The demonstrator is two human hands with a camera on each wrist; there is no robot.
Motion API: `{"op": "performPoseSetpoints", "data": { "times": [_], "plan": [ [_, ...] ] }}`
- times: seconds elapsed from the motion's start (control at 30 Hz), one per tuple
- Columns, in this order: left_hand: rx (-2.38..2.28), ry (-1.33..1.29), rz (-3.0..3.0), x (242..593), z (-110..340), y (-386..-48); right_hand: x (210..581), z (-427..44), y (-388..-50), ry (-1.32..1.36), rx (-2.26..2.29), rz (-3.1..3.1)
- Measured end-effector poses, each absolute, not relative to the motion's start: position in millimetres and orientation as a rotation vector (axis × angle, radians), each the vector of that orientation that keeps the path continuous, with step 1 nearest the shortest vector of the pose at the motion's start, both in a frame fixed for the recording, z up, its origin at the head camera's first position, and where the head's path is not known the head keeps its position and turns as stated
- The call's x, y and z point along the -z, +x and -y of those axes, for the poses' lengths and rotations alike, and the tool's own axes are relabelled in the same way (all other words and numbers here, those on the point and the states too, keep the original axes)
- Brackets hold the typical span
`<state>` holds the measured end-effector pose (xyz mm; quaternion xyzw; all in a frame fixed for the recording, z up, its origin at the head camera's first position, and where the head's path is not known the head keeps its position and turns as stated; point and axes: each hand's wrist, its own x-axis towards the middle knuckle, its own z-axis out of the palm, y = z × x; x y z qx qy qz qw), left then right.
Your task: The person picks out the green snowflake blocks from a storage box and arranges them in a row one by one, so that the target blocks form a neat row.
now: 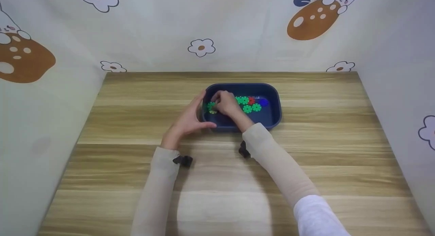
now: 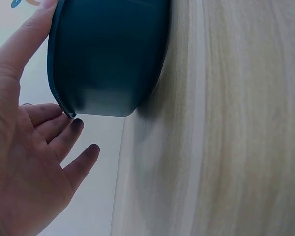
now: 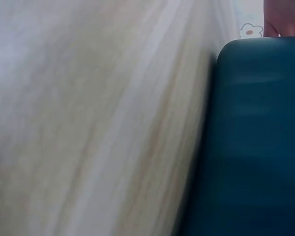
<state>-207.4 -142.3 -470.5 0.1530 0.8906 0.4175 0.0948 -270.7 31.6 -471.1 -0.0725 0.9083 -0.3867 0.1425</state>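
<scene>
A dark blue tray (image 1: 277,117) on the table holds several flower-shaped pieces: green (image 1: 256,107), red (image 1: 251,100) and blue (image 1: 263,102). The left hand (image 1: 190,119) touches the tray's left end, thumb along the front rim and fingers at the left rim. In the left wrist view, the left hand (image 2: 32,142) has its fingers spread at the rim of the tray (image 2: 108,59). Inside the tray, the right hand (image 1: 227,103) has curled fingers at green pieces (image 1: 211,105) near the left end; whether it pinches one cannot be made out. The right wrist view shows the tray's outer wall (image 3: 255,137).
The wood-patterned table (image 1: 136,110) extends around the tray. Behind it and at both sides stands a pale covering (image 1: 163,35) printed with flowers. A black wrist-worn device (image 1: 183,161) sits by the left sleeve, another (image 1: 244,150) by the right.
</scene>
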Motion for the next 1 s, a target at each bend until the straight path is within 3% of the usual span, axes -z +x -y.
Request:
{"op": "performPoseSetpoints", "data": {
  "times": [0.53,1.0],
  "plan": [
    [-1.282,0.480,-2.626,472.4,143.0,-207.7,463.3,-42.1,-267.8,-0.114,1.423,-2.386],
    [-1.306,0.430,-2.591,471.3,142.7,-206.2,441.3,-73.7,-259.7,-0.200,1.597,-2.213]
  ]
}}
